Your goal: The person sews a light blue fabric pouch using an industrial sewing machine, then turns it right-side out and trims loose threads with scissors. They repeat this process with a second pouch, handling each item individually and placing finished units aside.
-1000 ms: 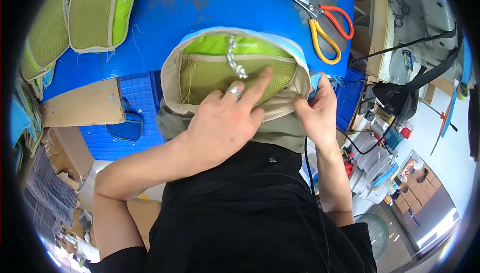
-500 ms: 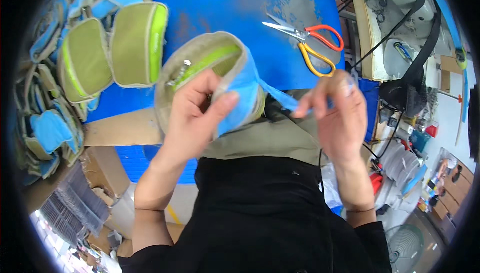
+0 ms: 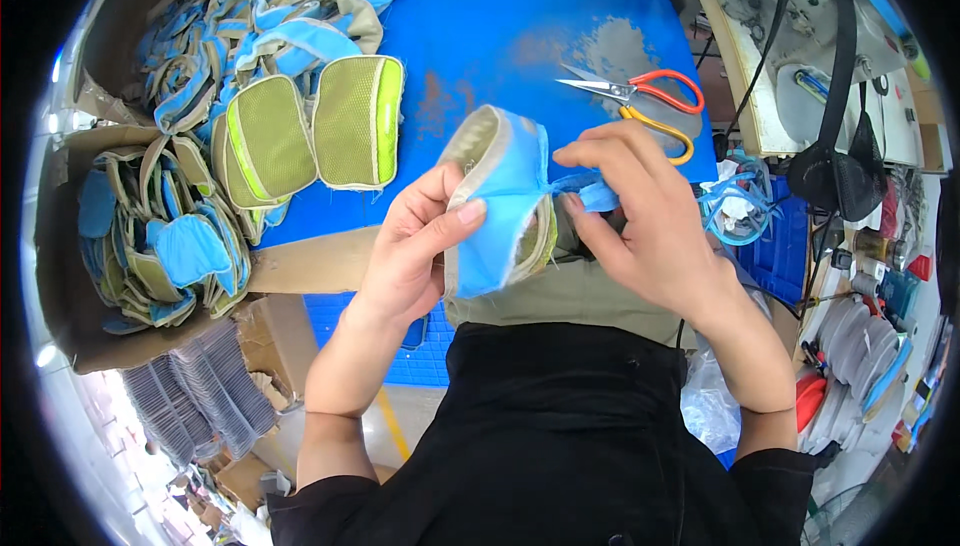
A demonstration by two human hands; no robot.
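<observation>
While the left hand (image 3: 415, 246) clamped the pouch (image 3: 500, 201) just below the scissors (image 3: 640, 96), the right hand (image 3: 640, 216) pinched its blue strap (image 3: 590, 186) — best kept taut, pouch steady.

A sewing workshop. Blue table (image 3: 500, 16) with scissors (image 3: 640, 101) just past the hands, sewn green pouches (image 3: 310, 131) off to the left, a cardboard box (image 3: 60, 276) full of cut cloth pieces beyond them.
</observation>
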